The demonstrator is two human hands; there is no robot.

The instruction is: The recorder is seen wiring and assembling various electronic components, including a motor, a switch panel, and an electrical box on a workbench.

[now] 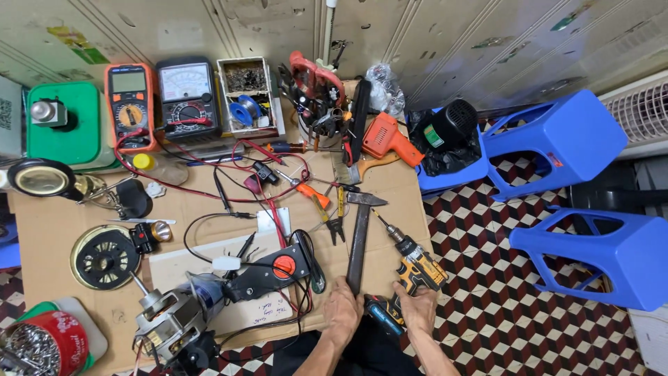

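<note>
- Left hand grips one hammer by its handle.
- Right hand wraps around one yellow drill.
- Two blue stools stand right of the hands.

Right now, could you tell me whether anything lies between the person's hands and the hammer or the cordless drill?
Nothing visible does. The left hand already rests at the bottom end of the hammer handle, and the right hand is at the grip of the yellow cordless drill. The pliers lie beside the hammer's upper part, away from both hands.

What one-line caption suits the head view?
Left hand grips hammer, right hand holds cordless drill.
</note>
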